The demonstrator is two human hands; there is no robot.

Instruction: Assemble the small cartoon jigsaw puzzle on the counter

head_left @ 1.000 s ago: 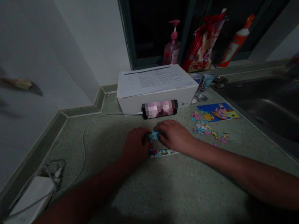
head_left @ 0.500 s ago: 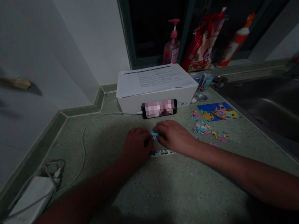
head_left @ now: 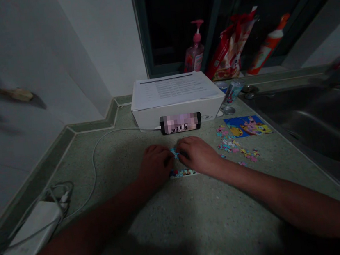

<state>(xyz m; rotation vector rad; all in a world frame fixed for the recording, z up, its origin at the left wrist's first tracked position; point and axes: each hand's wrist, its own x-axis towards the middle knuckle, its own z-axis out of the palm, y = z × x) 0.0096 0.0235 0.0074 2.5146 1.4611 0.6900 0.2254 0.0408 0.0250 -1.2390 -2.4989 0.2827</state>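
Observation:
Light blue jigsaw puzzle pieces lie between my two hands on the green speckled counter. My left hand has its fingers curled at the left side of these pieces. From the right, my right hand closes its thumb and fingers on the same pieces. Just nearer to me, a joined strip of puzzle with many colours lies flat, its ends partly covered by the hands. Loose puzzle pieces are scattered to the right, beside a blue picture card with yellow and pink cartoon figures.
A phone leans against a white box, with a charging cable running left to a white power strip. A metal sink is at right. A pump bottle, red bag and orange bottle stand behind.
Both hands stay almost in place around the blue puzzle pieces, with only slight finger movement. The picture on the phone has changed.

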